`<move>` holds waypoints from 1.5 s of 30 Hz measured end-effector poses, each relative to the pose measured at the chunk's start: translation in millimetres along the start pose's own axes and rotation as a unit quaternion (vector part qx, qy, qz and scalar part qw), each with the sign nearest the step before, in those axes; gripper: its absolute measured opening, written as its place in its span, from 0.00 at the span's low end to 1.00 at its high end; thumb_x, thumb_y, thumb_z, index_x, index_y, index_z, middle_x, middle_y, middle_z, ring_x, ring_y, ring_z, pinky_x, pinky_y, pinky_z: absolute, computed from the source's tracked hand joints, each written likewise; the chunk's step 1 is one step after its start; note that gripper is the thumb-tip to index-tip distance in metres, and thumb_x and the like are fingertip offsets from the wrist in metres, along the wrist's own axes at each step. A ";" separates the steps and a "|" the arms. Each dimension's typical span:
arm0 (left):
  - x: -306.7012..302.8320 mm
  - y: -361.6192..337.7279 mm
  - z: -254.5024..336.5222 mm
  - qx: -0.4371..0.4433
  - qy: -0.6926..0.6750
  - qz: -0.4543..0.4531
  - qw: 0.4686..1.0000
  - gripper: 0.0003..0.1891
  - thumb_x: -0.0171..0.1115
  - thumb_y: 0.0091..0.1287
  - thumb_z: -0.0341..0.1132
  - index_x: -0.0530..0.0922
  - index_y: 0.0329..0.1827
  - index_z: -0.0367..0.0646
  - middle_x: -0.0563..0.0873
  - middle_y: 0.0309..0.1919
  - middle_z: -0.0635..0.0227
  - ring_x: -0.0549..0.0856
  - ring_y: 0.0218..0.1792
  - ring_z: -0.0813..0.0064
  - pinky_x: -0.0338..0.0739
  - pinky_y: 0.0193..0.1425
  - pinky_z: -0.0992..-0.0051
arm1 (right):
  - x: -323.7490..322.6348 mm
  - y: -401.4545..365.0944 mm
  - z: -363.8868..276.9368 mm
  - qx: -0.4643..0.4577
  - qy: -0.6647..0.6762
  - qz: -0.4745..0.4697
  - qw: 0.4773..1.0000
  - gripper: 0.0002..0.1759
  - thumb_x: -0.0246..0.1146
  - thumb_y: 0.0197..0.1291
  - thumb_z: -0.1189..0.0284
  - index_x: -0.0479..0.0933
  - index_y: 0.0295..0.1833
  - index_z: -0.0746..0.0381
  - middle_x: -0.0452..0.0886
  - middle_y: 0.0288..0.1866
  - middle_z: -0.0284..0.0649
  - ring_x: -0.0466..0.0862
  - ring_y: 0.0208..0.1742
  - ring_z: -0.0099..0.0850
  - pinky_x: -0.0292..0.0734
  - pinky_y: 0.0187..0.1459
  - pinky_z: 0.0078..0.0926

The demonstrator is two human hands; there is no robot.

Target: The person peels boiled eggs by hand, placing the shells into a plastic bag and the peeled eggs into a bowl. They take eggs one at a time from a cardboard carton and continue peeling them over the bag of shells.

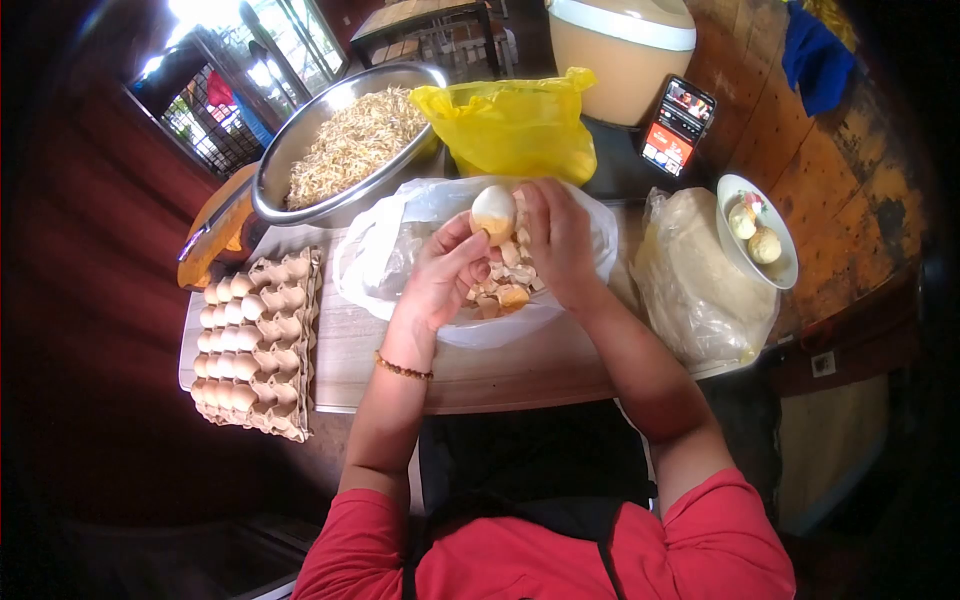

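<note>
Between the fingertips of my left hand [443, 272] is an egg [493, 207], white and bare at the top, with brown shell around its lower part. My right hand [558, 238] is right beside the egg, its fingers bent together. Whether a bit of shell is between them is hidden. Below both hands, a white plastic bag [375, 240] lies spread on the table, with broken eggshells [512, 272] in it. At the left, a cardboard egg tray [290, 352] holds several whole eggs [228, 340] on its left side.
Behind the bag stand a steel basin [268, 185] of dried strands and a yellow bag [510, 130]. A phone [677, 125] leans near a lidded bucket [620, 70]. On the right, a bowl [735, 190] with peeled eggs sits by a filled clear bag [690, 275].
</note>
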State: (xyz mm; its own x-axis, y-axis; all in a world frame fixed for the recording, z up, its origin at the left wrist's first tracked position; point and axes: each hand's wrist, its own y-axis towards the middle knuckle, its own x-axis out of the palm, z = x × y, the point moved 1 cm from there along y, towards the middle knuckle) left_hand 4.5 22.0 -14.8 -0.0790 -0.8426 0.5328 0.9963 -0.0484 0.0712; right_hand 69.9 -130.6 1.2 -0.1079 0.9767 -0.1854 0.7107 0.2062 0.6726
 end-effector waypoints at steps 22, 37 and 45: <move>-8.2 -0.6 8.5 0.062 -0.045 -0.022 0.997 0.20 0.55 0.71 0.30 0.68 0.64 0.34 0.83 0.50 0.62 0.85 0.45 0.76 0.76 0.38 0.83 | -2.7 2.8 -0.3 -0.102 -0.099 -0.044 0.989 0.09 0.58 0.64 0.70 0.76 0.43 0.65 0.77 0.38 0.48 0.78 0.42 0.48 0.74 0.42 0.42; 6.9 -0.8 5.0 0.067 0.087 0.016 0.994 0.17 0.59 0.66 0.22 0.74 0.58 0.34 0.85 0.48 0.59 0.87 0.44 0.68 0.80 0.38 0.81 | 7.0 -5.2 -7.2 -0.024 -0.015 -0.022 0.999 0.11 0.52 0.69 0.69 0.74 0.45 0.65 0.77 0.39 0.51 0.78 0.40 0.53 0.73 0.41 0.45; 8.6 -0.7 4.7 0.055 0.048 -0.004 0.997 0.18 0.58 0.67 0.23 0.73 0.59 0.34 0.85 0.47 0.61 0.87 0.44 0.70 0.79 0.38 0.81 | 8.6 -6.2 -3.4 -0.023 -0.021 0.018 0.999 0.10 0.51 0.70 0.69 0.72 0.44 0.66 0.76 0.39 0.52 0.78 0.38 0.54 0.73 0.40 0.46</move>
State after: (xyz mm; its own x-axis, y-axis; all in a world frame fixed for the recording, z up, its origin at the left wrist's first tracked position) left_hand 3.0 17.3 -6.4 -0.0781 -0.8897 0.4498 0.9855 -0.0009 0.1694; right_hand 62.3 -123.3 -2.1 -0.0522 0.9805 -0.1894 0.6814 0.1736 0.7110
